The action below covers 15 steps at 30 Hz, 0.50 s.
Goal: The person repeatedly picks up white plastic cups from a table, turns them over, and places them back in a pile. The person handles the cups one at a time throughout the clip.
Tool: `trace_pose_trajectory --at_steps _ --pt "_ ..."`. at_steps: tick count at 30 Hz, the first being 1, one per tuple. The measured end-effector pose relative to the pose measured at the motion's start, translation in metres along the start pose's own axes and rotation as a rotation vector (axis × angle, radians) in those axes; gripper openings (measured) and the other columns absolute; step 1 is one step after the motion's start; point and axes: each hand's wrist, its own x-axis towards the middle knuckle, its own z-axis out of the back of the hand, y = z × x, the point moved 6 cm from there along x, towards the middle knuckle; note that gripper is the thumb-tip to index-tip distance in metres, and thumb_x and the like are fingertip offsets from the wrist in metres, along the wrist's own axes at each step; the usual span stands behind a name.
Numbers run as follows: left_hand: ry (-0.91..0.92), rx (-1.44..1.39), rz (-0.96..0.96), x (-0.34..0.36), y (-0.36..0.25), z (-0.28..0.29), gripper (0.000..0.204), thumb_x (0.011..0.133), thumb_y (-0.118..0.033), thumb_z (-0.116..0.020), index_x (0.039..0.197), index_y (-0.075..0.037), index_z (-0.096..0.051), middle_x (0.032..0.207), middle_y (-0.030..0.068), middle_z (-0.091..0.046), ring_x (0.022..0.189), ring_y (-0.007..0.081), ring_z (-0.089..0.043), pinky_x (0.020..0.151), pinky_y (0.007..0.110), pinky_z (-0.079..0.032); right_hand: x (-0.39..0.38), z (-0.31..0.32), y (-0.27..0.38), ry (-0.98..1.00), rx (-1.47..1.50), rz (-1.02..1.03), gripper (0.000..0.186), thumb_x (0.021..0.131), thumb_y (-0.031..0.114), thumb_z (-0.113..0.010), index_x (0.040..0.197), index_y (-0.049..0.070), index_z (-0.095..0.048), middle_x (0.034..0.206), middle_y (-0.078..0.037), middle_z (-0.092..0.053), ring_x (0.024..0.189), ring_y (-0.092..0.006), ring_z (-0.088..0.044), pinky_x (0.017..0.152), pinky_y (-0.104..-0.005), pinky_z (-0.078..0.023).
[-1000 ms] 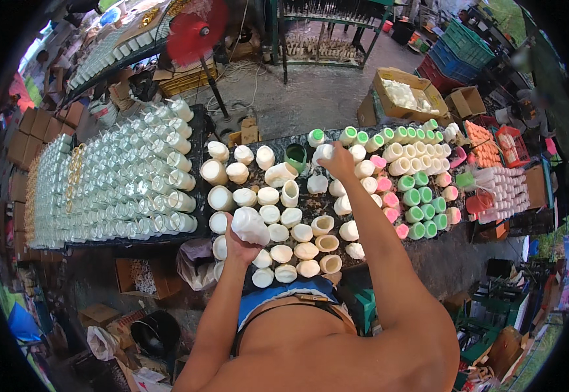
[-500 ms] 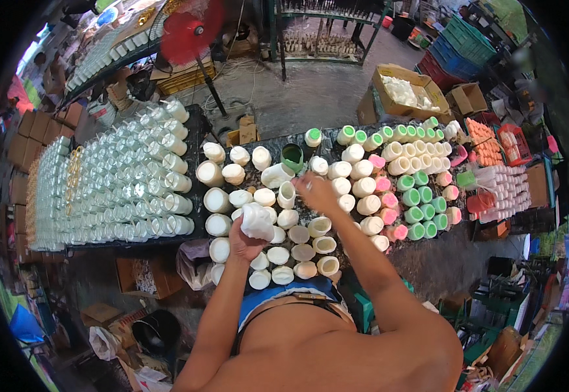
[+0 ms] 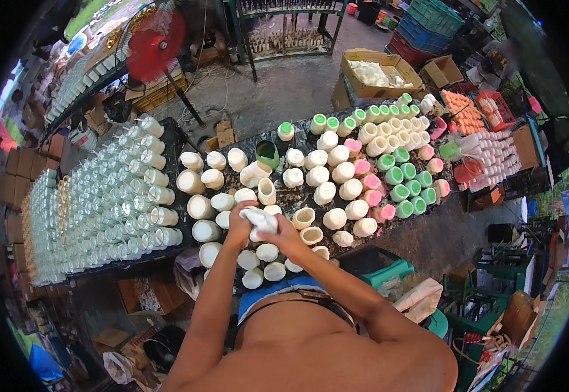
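Both my hands meet over the near middle of the black table (image 3: 310, 140), close to my chest. My left hand (image 3: 237, 226) and my right hand (image 3: 283, 234) together grip a white mould-like piece (image 3: 259, 221) held between them. Around them stand many white cylindrical pots (image 3: 334, 218), some open-topped and hollow (image 3: 303, 217), some lying tilted (image 3: 256, 174). Further right the pots are green (image 3: 403, 192) and pink (image 3: 371, 198). A green cup (image 3: 267, 154) stands behind the white ones.
A large block of clear glass jars (image 3: 101, 209) fills the left table. A red fan (image 3: 157, 46) stands behind it. A cardboard box with white pieces (image 3: 379, 72), stacked crates (image 3: 431, 26) and a green stool (image 3: 386, 271) lie around.
My right hand came back from the far white pots to my chest and joined the left hand on the white piece, which the left hand kept holding.
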Motion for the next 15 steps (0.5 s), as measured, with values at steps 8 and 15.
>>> trace_pose_trajectory --at_steps 8,15 --pt "-0.3 0.161 -0.094 0.016 0.016 0.006 0.02 0.086 -0.002 -0.059 0.106 -0.004 -0.06 0.098 0.0097 -0.067 0.08 0.0172 -0.065 0.068 0.031 -0.053 -0.008 -0.016 0.048 -0.086 -1.01 0.573 0.03 0.075 0.012 -0.078 0.085 0.004 -0.051 0.083 -0.019 -0.061 0.077 -0.044 -0.059 0.067 -0.0508 -0.045" --pt "0.281 -0.209 0.301 -0.029 -0.019 -0.039 0.054 0.088 0.0 -0.058 0.138 -0.012 -0.045 0.115 0.0069 -0.059 0.098 0.0211 -0.061 0.079 0.038 -0.053 0.02 0.047 0.034 -0.465 -1.211 0.495 0.027 0.07 0.011 -0.076 0.086 0.009 -0.054 0.074 -0.012 -0.064 0.069 -0.0377 -0.064 0.062 -0.0488 -0.045"
